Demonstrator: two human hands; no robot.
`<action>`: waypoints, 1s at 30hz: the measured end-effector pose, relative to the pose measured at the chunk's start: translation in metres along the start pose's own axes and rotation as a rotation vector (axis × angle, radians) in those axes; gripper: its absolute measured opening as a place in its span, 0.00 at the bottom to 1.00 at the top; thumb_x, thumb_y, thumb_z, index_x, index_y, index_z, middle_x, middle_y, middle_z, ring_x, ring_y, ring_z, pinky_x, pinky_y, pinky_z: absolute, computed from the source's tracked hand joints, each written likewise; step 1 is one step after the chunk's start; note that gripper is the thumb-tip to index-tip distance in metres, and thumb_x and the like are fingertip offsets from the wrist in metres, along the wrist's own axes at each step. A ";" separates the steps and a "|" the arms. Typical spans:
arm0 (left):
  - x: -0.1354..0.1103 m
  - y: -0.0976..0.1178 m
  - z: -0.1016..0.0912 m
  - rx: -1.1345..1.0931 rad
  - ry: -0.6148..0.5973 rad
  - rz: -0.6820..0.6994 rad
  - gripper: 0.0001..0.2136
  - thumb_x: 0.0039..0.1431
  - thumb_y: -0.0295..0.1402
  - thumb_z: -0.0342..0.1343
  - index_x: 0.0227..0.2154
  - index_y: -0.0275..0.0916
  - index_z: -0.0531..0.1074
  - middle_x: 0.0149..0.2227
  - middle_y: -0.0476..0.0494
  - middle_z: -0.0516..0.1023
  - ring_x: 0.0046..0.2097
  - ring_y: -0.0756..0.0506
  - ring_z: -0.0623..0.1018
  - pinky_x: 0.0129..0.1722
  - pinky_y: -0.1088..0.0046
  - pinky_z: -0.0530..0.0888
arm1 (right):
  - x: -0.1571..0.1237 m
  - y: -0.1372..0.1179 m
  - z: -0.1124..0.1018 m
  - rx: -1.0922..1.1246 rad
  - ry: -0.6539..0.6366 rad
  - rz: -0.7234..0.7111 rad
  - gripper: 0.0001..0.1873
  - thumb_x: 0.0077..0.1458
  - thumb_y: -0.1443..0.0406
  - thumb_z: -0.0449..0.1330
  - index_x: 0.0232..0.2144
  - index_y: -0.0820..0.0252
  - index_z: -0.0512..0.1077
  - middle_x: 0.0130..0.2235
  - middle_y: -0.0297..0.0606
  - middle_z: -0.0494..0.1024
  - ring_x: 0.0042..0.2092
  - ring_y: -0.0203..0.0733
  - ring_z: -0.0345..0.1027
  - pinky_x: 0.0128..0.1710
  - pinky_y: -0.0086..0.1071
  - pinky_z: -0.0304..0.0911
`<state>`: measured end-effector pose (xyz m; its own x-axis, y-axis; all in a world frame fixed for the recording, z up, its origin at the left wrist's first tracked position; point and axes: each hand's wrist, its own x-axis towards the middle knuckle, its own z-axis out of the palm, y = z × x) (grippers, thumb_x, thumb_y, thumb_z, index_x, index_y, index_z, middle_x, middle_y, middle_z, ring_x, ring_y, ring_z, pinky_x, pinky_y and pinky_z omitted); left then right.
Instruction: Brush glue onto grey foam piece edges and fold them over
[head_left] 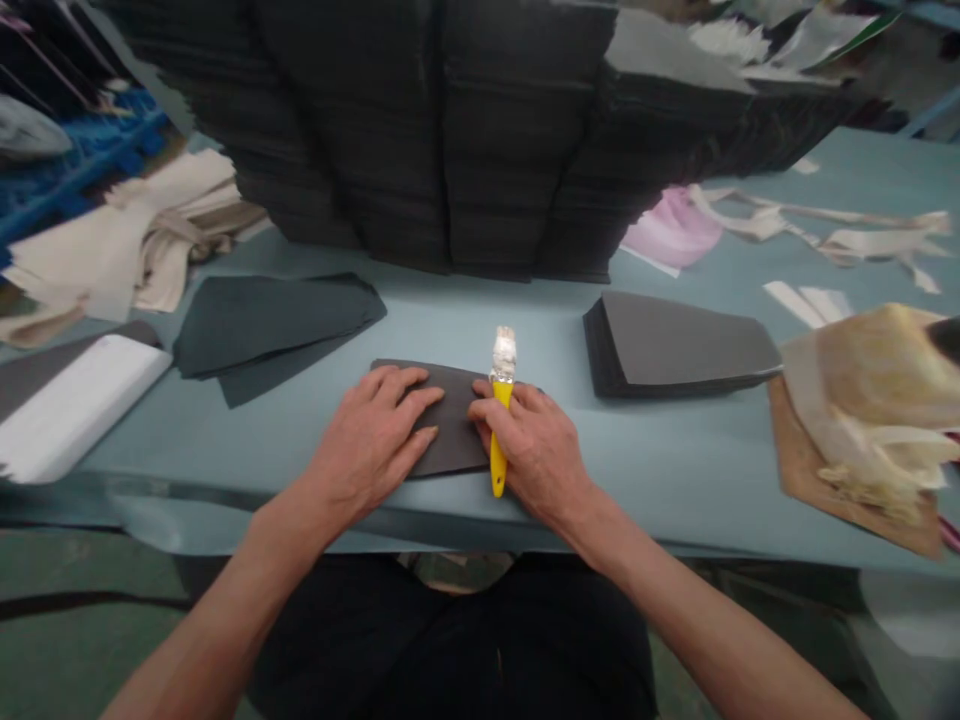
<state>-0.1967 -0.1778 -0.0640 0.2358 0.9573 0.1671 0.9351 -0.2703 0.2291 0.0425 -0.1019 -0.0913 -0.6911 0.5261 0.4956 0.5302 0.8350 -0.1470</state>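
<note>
A dark grey panel [454, 415] lies flat on the table near its front edge, between my two hands. My left hand [382, 425] rests on the panel's left part with its fingers apart, holding nothing. In my right hand [536, 440] is a paintbrush [500, 415] with a yellow handle, its whitish bristles pointing away from me. The fingers of that same hand also touch the panel's right part. Right of my hands sits a neat stack of dark grey panels [682, 345]. To the left, several dark sheets [277, 325] are loosely fanned out.
Tall stacks of dark sheets [450, 140] rise at the back. At the left lie a white board [79, 405] and beige fabric pieces [142, 235]. A yellowish container [877, 360] with pale strips stands on brown board [810, 470] at right. Pink material [675, 230] lies behind.
</note>
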 end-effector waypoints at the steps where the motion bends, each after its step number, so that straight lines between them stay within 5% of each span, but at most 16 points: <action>1: 0.000 -0.001 -0.001 -0.007 -0.004 0.002 0.20 0.77 0.39 0.49 0.64 0.40 0.74 0.66 0.32 0.76 0.65 0.31 0.74 0.68 0.43 0.74 | -0.001 -0.001 0.001 0.017 0.018 0.003 0.06 0.73 0.69 0.61 0.46 0.52 0.77 0.57 0.40 0.88 0.51 0.51 0.78 0.49 0.42 0.74; 11: -0.006 -0.007 0.004 -0.006 0.019 -0.015 0.20 0.77 0.40 0.49 0.65 0.42 0.74 0.67 0.33 0.76 0.67 0.32 0.73 0.70 0.43 0.73 | -0.001 -0.007 0.009 0.056 0.038 0.098 0.06 0.73 0.68 0.62 0.47 0.53 0.79 0.60 0.46 0.87 0.57 0.52 0.80 0.56 0.43 0.76; 18: -0.008 -0.030 0.018 0.119 0.165 0.149 0.23 0.77 0.43 0.45 0.65 0.42 0.74 0.64 0.36 0.79 0.65 0.33 0.76 0.69 0.50 0.72 | 0.006 -0.005 0.010 0.013 -0.108 0.109 0.10 0.76 0.64 0.59 0.53 0.50 0.79 0.62 0.40 0.85 0.60 0.48 0.77 0.60 0.40 0.74; 24: -0.006 -0.046 0.020 0.171 0.192 0.328 0.21 0.75 0.38 0.46 0.64 0.45 0.75 0.62 0.40 0.82 0.67 0.34 0.75 0.67 0.53 0.71 | 0.006 -0.009 0.006 -0.010 -0.116 0.072 0.11 0.77 0.65 0.57 0.53 0.51 0.78 0.55 0.41 0.87 0.56 0.48 0.77 0.55 0.41 0.75; 30: -0.007 -0.047 0.022 0.199 0.231 0.343 0.21 0.75 0.39 0.44 0.62 0.45 0.75 0.62 0.41 0.82 0.68 0.34 0.75 0.69 0.53 0.69 | 0.004 -0.008 0.008 0.063 -0.113 0.073 0.12 0.78 0.64 0.56 0.53 0.49 0.80 0.52 0.40 0.87 0.55 0.46 0.77 0.54 0.41 0.75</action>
<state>-0.2361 -0.1693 -0.0972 0.4963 0.7619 0.4161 0.8514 -0.5208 -0.0621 0.0320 -0.1050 -0.0949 -0.7046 0.5975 0.3828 0.5514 0.8006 -0.2347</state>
